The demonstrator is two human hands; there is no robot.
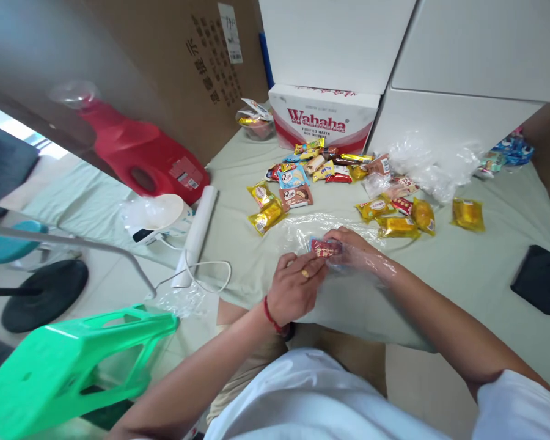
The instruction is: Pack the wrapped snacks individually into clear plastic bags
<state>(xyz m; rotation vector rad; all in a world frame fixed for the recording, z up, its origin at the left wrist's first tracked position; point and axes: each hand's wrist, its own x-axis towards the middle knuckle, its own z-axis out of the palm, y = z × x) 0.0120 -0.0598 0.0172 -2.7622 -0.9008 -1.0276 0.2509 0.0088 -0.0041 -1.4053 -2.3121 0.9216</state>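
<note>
A small red-wrapped snack packet (325, 248), with a bit of light blue wrapper beside it, is held between my two hands over the table's front part. My left hand (299, 286), with a ring and a red wristband, has its fingers closed against the packet's near left side. From the right, my right hand (355, 247) grips the packet; clear film covers part of that hand and wrist. A clear plastic bag (297, 229) spreads on the cloth around both hands. Just beyond lie a brown snack packet (296, 197) and yellow-wrapped cakes (266, 217).
Mixed snacks (318, 165) are heaped before a Wahaha carton (323, 119). More yellow packets (398, 227) and crumpled clear bags (433, 162) lie to the right, near a black flat object (539, 278). At left are a red jug (151, 153), a white roll (196, 235) and a green stool (73, 360).
</note>
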